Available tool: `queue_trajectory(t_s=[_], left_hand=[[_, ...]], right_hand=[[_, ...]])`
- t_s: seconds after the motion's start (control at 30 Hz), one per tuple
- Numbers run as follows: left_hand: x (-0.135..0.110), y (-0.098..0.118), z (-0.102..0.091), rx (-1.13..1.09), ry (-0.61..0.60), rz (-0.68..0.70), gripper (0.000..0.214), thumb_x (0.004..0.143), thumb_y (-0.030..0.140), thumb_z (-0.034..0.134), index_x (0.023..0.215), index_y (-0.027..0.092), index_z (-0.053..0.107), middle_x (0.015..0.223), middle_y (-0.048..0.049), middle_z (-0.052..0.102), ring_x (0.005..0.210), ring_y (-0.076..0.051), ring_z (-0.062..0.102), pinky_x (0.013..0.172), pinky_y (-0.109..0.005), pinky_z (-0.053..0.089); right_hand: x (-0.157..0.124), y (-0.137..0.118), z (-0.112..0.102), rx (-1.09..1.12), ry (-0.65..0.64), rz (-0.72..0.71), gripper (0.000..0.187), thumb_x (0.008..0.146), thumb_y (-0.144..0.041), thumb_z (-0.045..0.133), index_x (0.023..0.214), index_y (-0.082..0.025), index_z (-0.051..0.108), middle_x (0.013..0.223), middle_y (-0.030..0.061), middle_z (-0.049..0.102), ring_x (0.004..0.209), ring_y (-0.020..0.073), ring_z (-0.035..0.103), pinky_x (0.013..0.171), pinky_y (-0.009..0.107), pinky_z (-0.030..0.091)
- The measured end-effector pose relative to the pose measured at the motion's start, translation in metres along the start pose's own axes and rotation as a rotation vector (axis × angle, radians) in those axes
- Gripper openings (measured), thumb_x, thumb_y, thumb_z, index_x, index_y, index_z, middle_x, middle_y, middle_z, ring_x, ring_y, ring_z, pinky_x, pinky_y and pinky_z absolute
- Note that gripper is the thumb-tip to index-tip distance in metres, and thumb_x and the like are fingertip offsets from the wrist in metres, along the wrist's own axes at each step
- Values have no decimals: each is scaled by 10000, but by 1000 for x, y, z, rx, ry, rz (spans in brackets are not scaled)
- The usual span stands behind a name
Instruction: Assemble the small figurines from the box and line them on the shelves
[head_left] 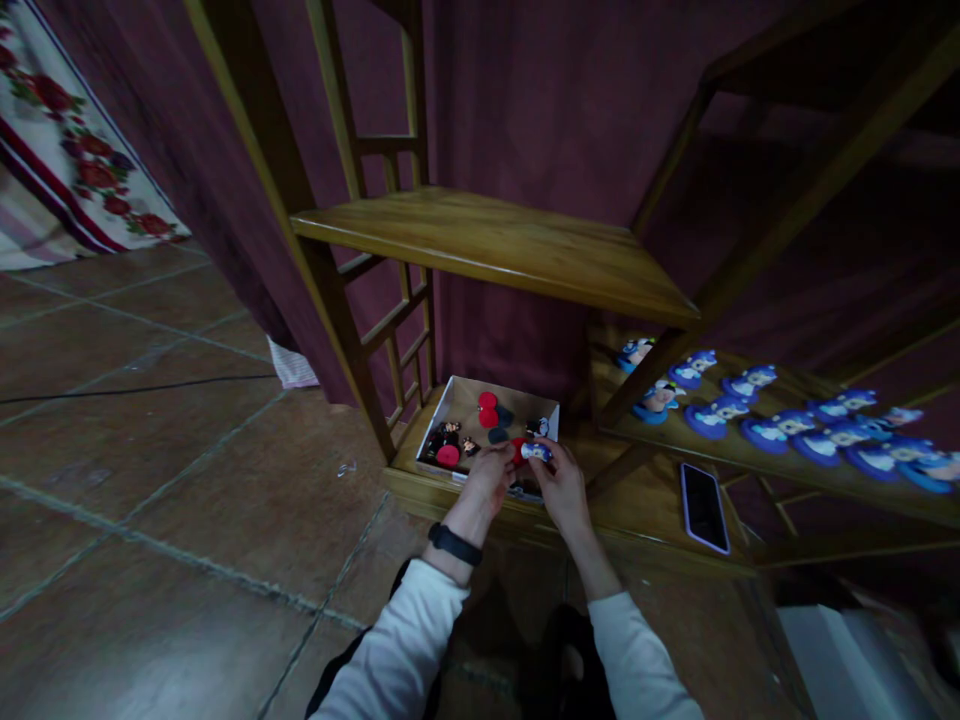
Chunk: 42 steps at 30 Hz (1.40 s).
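Observation:
My right hand (562,487) is closed around a small blue-and-white figurine (535,451), gripped between thumb and fingers. Beside it, my left hand (491,480) has its fingers pinched at a red disc (517,449) that touches or nearly touches the figurine. Both hands are over the front edge of a shallow cardboard box (529,400) with white outer sides. Inside the box lie red round pieces (487,409), a pinkish-red disc (448,456), dark flat pieces (498,435) and small dark figurines (469,446). My fingers hide part of the box's front.
The box stands on the low shelf of a wooden rack, under an upper board (487,240). Several blue-based figurines (716,415) stand on a shelf at the right. Below them lies a phone (705,508). A wooden post (300,240) rises at the left, before a dark curtain (517,120).

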<state>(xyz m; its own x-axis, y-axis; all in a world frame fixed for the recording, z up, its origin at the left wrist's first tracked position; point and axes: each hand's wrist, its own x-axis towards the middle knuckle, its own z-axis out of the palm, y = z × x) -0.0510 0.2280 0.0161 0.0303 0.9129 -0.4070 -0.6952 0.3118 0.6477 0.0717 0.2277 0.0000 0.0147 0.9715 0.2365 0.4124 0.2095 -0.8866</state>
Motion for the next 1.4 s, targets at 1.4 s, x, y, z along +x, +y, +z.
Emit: queue_trajectory(t_s=[1.4], left_hand=[[-6,-24,4,59,-64,186,115,690,185,626,769,118,677,739,-54,670,706,-145,601,752,-282,475]], right_hand=[[-1,-3,-19,-253,-101,-254,273,858,-310,482,1091,-238,604,989,66,610,904,199,597,806,318,473]])
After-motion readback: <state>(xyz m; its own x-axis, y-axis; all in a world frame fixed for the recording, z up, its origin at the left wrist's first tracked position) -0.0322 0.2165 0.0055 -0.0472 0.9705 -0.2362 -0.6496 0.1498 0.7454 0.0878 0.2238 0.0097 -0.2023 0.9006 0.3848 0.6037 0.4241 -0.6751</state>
